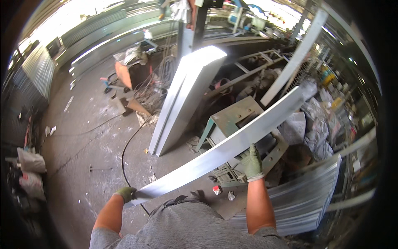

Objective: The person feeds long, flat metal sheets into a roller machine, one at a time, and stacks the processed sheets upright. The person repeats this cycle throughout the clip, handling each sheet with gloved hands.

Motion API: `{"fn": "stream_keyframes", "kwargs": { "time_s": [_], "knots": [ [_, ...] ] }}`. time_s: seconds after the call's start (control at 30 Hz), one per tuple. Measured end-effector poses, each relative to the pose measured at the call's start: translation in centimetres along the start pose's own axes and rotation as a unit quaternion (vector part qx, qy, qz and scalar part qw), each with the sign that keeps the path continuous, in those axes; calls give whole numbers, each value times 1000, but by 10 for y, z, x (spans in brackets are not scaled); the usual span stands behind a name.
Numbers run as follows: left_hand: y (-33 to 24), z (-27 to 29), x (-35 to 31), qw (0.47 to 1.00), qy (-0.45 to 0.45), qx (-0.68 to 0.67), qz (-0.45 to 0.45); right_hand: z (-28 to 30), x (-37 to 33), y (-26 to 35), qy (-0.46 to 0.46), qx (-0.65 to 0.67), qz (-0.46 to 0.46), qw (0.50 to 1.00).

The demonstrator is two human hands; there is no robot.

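A long white metal panel (203, 162) stretches across in front of me, from low at the left to high at the right; the fisheye view bends it. At its left end is my left hand (126, 194), in a green work glove, with the fingers closed round the end. Farther along, my right hand (252, 163), gloved alike, grips the panel's near edge with its thumb up on the face; its other fingers are hidden behind the panel. Under and beyond the panel stands a grey-green metal machine (232, 120), partly covered by it.
Two similar white panels (186, 99) lean upright ahead of me. A black cable (123, 159) curves over the concrete floor. Stacked corrugated sheets (298, 197) lie at my right. A ladder (248, 74), bags and scrap (319, 120) crowd the far right; cardboard (139, 107) lies far left of centre.
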State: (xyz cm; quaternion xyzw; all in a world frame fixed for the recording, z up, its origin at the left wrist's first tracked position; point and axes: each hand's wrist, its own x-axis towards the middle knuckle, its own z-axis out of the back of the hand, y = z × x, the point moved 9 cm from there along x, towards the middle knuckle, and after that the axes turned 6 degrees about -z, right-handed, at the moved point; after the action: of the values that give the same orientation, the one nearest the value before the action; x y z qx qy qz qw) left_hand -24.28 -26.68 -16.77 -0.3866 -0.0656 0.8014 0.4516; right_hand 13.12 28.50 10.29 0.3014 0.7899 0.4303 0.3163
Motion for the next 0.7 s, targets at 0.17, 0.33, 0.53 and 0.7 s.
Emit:
{"fn": "stream_keyframes", "kwargs": {
  "time_s": [0.17, 0.33, 0.53, 0.7],
  "knots": [
    [-22, 7, 4, 996, 12, 28, 85, -3, 41, 28, -64, -40, 3, 997],
    [-98, 65, -18, 940, -316, -15, 131, -8, 67, 7, -142, -53, -43, 987],
    [-234, 117, 48, 935, -346, -67, -46, -48, 68, -85, -122, -128, -129, 976],
    [-326, 172, 125, 922, -344, 31, -178, -110, 72, -125, -70, -201, -75, 974]
  ]
}}
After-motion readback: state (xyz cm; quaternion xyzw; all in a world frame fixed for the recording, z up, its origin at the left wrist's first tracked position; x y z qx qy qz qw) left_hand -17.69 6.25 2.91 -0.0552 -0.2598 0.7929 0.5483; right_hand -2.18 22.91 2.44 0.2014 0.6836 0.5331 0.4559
